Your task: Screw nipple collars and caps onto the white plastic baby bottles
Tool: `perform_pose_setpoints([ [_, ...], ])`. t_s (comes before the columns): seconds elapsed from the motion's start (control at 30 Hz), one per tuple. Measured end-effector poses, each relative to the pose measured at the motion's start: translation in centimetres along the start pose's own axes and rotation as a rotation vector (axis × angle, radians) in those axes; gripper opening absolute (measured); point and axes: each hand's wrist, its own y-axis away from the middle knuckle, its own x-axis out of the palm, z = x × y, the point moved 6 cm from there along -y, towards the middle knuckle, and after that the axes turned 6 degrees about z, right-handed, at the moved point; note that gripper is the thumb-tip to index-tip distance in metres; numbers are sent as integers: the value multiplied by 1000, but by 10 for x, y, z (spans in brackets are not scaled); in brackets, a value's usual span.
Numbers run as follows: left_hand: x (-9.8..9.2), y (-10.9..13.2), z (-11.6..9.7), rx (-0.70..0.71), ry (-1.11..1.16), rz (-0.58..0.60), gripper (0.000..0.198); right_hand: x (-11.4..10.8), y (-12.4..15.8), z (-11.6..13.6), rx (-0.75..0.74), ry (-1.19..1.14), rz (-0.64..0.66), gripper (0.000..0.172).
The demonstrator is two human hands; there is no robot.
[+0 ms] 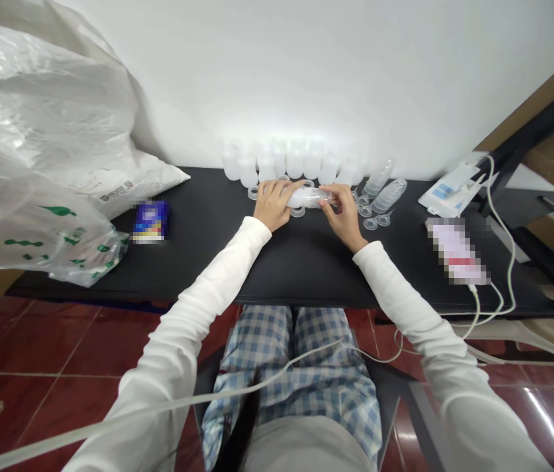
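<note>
A white translucent plastic bottle (300, 198) lies sideways between my hands, above the black table. My left hand (273, 206) is wrapped round its body from the left. At the bottle's right end, the fingers of my right hand (345, 215) close on a clear plastic piece (320, 198), which looks like a cap. Small clear ring-shaped parts (297, 212) lie under and around the bottle, partly hidden by it and by my hands. Behind my hands, several similar white bottles (296, 158) stand upright along the wall.
Right of my hands are stacks of clear caps (389, 195) and loose clear pointed lids (370, 223). A blurred phone-like object (457, 252) with white cables lies farther right. A blue packet (151, 219) and large plastic bags (55, 118) sit left. A white cable (277, 379) crosses my lap.
</note>
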Motion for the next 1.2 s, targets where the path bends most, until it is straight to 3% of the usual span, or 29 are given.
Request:
perform_pose_setpoints([
  [0.1, 0, 1, 1, 86, -20, 88, 70, 4, 2, 1, -8, -48, 24, 43],
  [0.23, -2, 2, 2, 89, -64, 161, 73, 11, 6, 2, 17, -82, 99, 46],
  [0.5, 10, 8, -26, 63, -34, 269, 63, 13, 7, 9, 122, 122, 128, 47],
  [0.7, 15, 8, -35, 58, -94, 224, 55, 15, 4, 5, 387, 118, 34, 44],
  [0.83, 13, 6, -39, 85, -113, 188, 56, 17, 7, -2, 526, 16, 46, 51],
  [0.93, 10, 4, -35, 65, -92, 139, 50, 13, 8, 2, 444, 31, 31, 52],
  [1.1, 11, 5, -19, -29, 5, 90, 49, 18, 2, 17, 22, 204, 188, 47],
  [1.2, 11, 6, -17, 6, 2, 73, 46, 19, 0, 13, -21, 168, 250, 45],
])
